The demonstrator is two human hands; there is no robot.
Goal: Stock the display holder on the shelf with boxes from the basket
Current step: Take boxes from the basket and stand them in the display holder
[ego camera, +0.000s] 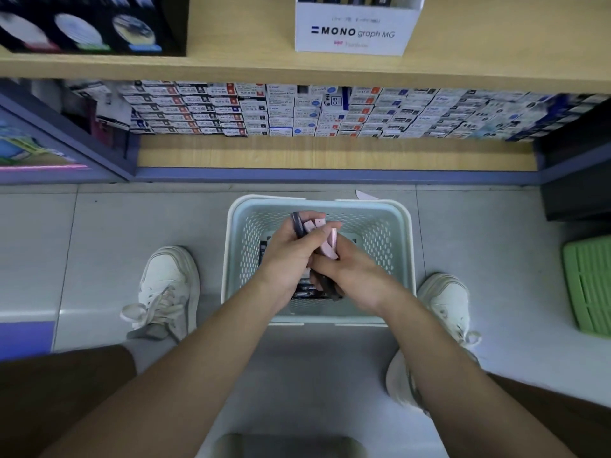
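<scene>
A pale green perforated basket stands on the floor between my feet, with dark slim boxes lying at its bottom. Over the basket my left hand grips a bundle of slim boxes, dark and pink, fanned upward. My right hand holds the lower end of the same bundle, with one pink box sticking up between its fingers. The white "MONO graph MG" display holder sits on the wooden shelf above, with dark boxes in it.
Under the top shelf, a lower shelf carries rows of small stacked boxes. A black display box stands at the upper left. A green crate lies on the floor at the right. My white shoes flank the basket.
</scene>
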